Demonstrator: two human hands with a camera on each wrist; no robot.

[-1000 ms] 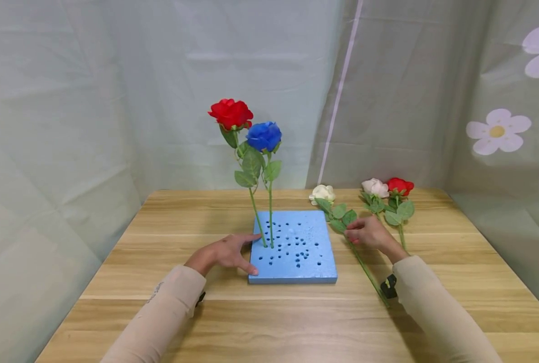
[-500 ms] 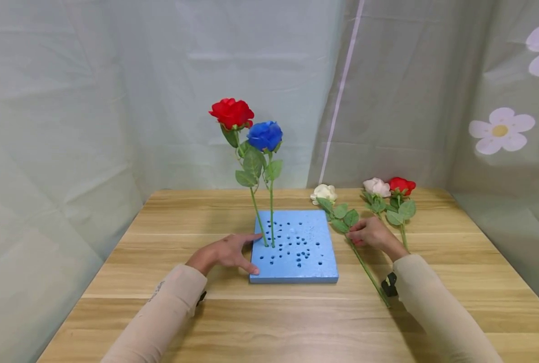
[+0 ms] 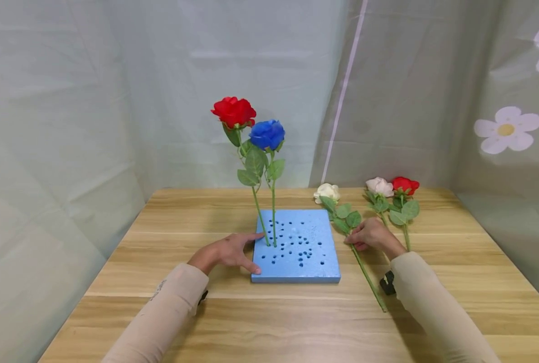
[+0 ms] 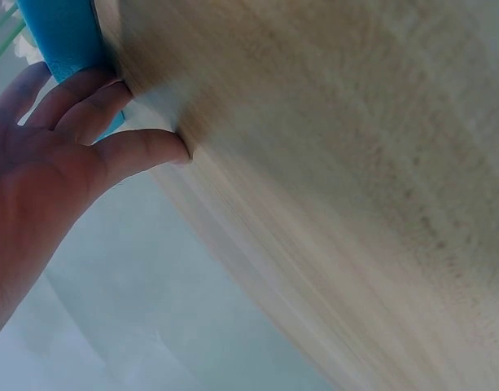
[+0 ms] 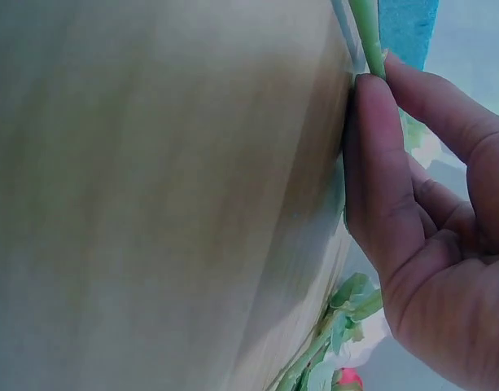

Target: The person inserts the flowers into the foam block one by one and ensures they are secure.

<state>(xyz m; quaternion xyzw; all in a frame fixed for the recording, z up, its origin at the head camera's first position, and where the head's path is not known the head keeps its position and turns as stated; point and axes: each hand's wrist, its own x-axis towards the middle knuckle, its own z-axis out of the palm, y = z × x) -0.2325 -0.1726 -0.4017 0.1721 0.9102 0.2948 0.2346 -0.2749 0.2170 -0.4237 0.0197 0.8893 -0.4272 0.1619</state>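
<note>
A blue foam block (image 3: pixel 315 264), dotted with holes, lies on the table with a red rose (image 3: pixel 234 112) and a blue rose (image 3: pixel 267 134) standing in it. My left hand (image 3: pixel 230 251) rests against the block's left side, thumb at the front corner and fingers spread; the left wrist view shows the fingers (image 4: pixel 94 110) along its side. To the right of the block, my right hand (image 3: pixel 371 234) pinches the green stem of a white rose (image 3: pixel 327 193) between thumb and forefinger. That stem (image 5: pixel 367 37) shows between the fingertips in the right wrist view.
Beyond my right hand, a pale pink rose (image 3: pixel 380 187) and another red rose (image 3: pixel 405 185) lie side by side on the wooden table (image 3: pixel 269 322). Grey cloth (image 3: pixel 183 101) hangs behind the table and along its sides.
The lower end of the white rose's stem has swung slightly left and toward me in the right hand's pinch. The left hand stays at the block; the whole view has shifted slightly.
</note>
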